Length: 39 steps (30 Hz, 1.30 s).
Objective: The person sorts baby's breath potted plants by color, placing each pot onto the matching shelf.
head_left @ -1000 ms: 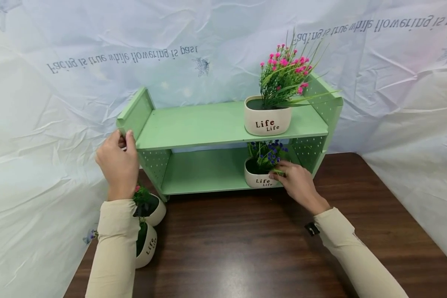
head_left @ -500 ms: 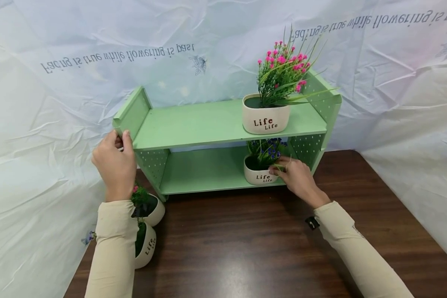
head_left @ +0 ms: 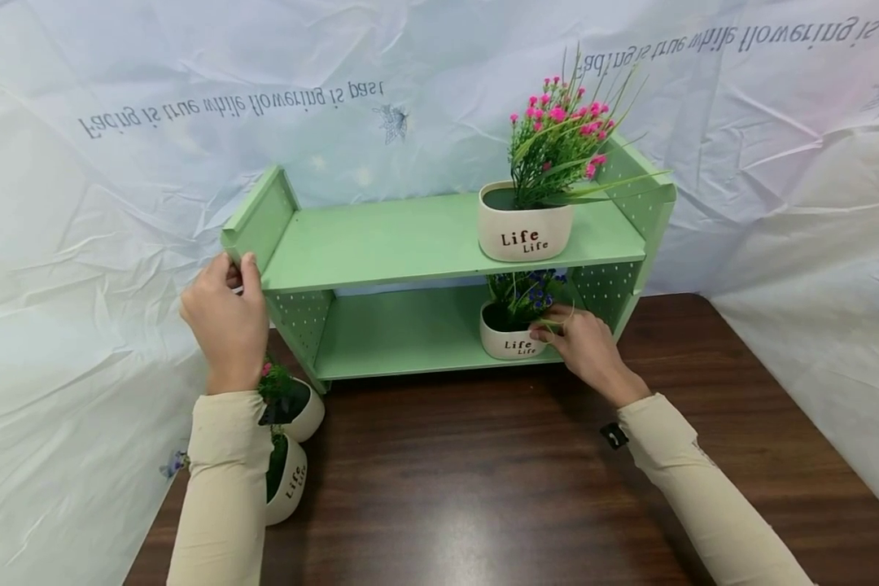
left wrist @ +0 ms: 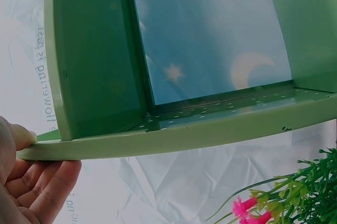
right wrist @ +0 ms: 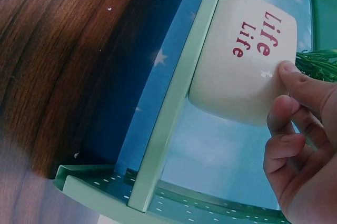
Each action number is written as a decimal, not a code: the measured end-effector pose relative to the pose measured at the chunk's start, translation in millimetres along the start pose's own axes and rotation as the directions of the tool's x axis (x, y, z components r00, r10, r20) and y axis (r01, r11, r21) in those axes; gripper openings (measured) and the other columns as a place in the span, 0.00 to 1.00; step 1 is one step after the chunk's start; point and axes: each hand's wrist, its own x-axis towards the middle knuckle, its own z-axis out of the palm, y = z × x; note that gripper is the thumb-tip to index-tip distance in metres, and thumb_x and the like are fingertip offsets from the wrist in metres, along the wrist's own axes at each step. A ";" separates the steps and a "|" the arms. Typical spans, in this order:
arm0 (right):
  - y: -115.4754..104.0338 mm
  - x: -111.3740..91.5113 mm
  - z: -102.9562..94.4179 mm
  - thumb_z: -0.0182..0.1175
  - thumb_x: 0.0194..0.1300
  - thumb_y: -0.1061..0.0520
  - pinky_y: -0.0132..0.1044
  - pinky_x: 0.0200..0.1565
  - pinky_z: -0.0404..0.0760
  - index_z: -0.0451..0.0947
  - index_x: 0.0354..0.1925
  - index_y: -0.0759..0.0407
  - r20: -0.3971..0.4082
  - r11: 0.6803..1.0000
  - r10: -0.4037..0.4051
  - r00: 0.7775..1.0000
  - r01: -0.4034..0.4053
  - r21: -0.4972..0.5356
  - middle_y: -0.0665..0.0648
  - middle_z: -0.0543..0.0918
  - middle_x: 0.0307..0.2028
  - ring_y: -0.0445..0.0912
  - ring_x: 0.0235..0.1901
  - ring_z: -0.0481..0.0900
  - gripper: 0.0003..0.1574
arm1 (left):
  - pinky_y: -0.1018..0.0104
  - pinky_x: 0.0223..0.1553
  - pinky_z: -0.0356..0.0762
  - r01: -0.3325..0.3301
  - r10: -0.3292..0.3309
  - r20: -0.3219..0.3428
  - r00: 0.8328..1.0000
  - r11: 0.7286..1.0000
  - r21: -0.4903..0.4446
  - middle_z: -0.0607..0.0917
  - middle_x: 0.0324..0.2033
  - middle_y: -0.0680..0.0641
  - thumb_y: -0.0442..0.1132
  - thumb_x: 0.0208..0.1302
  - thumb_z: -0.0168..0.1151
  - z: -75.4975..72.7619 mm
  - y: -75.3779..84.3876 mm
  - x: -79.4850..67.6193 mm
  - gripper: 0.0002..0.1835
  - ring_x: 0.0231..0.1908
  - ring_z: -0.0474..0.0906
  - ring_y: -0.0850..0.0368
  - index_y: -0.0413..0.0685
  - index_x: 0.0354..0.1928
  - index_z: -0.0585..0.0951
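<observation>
A green two-tier shelf [head_left: 373, 244] stands on the table. My left hand [head_left: 227, 321] grips the front edge of its left side panel; the left wrist view shows thumb [left wrist: 20, 137] and fingers on opposite sides of that edge. On the lower tier, near the right end, sits a cream flowerpot [head_left: 509, 343] marked "Life", with blue-purple flowers. My right hand [head_left: 593, 350] pinches its rim on the right, the thumb [right wrist: 297, 79] lying on the outer wall. Whatever the fingers do inside the pot is hidden. Directly above, a similar pot [head_left: 523, 236] with pink flowers stands on the upper tier.
Two more cream pots, one farther back [head_left: 308, 415] and one nearer [head_left: 289, 488], stand on the dark wooden table [head_left: 469, 472] beside my left forearm, which partly covers them. A pale printed cloth [head_left: 190, 65] hangs behind and at both sides.
The lower flowerpot has slid slightly back from the tier's front edge, my right hand moving with it. My left hand keeps its grip on the side panel. The head view has shifted a little.
</observation>
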 end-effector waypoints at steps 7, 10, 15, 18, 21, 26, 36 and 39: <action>0.1 -0.9 0.0 0.71 0.69 0.55 0.42 0.24 0.76 0.93 0.45 0.57 -0.009 1.000 -0.009 1.000 0.009 0.001 0.60 0.90 0.47 0.48 0.24 0.84 0.09 | 0.37 0.48 0.77 -0.005 0.005 -0.007 1.000 1.000 0.006 0.90 0.34 0.33 0.45 0.79 0.60 0.3 1.1 0.4 0.21 0.37 0.88 0.35 0.31 0.39 0.87; 0.5 -1.8 0.3 0.71 0.70 0.55 0.41 0.23 0.75 0.93 0.46 0.57 -0.008 1.000 0.002 1.000 -0.002 0.004 0.60 0.89 0.48 0.47 0.23 0.83 0.10 | 0.37 0.48 0.77 -0.007 0.007 -0.007 1.000 1.000 0.006 0.90 0.34 0.34 0.45 0.79 0.60 0.3 1.6 0.8 0.21 0.37 0.88 0.35 0.31 0.39 0.87; -0.4 -2.3 1.1 0.72 0.69 0.54 0.40 0.20 0.72 0.93 0.46 0.56 -0.014 1.000 0.023 1.000 -0.023 0.003 0.61 0.89 0.50 0.46 0.19 0.81 0.11 | 0.37 0.49 0.77 -0.012 0.012 -0.004 1.000 1.000 0.004 0.91 0.35 0.34 0.45 0.79 0.61 0.4 1.2 1.6 0.20 0.38 0.88 0.36 0.32 0.39 0.88; -1.7 -4.2 0.1 0.71 0.70 0.54 0.43 0.23 0.76 0.92 0.48 0.56 -0.011 1.000 0.026 1.000 -0.026 -0.008 0.60 0.89 0.51 0.48 0.23 0.83 0.11 | 0.37 0.49 0.77 -0.012 0.012 -0.002 1.000 1.000 0.001 0.91 0.34 0.34 0.45 0.80 0.60 0.8 0.8 1.2 0.20 0.38 0.88 0.36 0.32 0.39 0.88; -2.9 -9.3 -4.0 0.71 0.70 0.55 0.47 0.28 0.81 0.90 0.51 0.57 -0.026 1.000 0.005 1.000 -0.006 -0.026 0.60 0.88 0.51 0.50 0.29 0.85 0.13 | 0.36 0.49 0.77 -0.010 0.010 0.002 1.000 1.000 -0.003 0.91 0.34 0.34 0.46 0.80 0.60 0.5 0.8 0.6 0.21 0.37 0.88 0.36 0.32 0.39 0.88; -7.1 -25.1 -24.8 0.73 0.67 0.60 0.45 0.27 0.81 0.90 0.48 0.58 -0.123 0.996 -0.069 0.990 0.062 -0.061 0.57 0.87 0.46 0.48 0.31 0.85 0.11 | 0.36 0.51 0.77 -0.002 0.002 0.002 1.000 1.000 -0.004 0.91 0.35 0.34 0.46 0.80 0.60 -0.2 0.9 -0.3 0.21 0.38 0.88 0.36 0.33 0.39 0.88; -28.7 -33.7 -97.7 0.74 0.63 0.70 0.16 0.37 0.71 0.89 0.41 0.66 -0.532 0.991 -0.078 0.843 0.125 0.053 0.61 0.88 0.35 0.28 0.32 0.77 0.07 | 0.35 0.46 0.76 -0.019 0.019 -0.007 1.000 1.000 -0.012 0.90 0.34 0.33 0.45 0.80 0.60 -1.7 0.2 -1.0 0.20 0.36 0.87 0.34 0.32 0.36 0.87; -25.9 -27.8 -109.3 0.72 0.64 0.70 0.15 0.38 0.72 0.88 0.44 0.69 -0.606 0.986 0.005 0.796 0.097 0.135 0.60 0.87 0.35 0.24 0.34 0.76 0.09 | 0.35 0.47 0.76 -0.018 0.018 -0.004 1.000 1.000 -0.021 0.90 0.34 0.34 0.44 0.80 0.60 -1.7 0.7 -1.1 0.20 0.36 0.86 0.34 0.33 0.36 0.87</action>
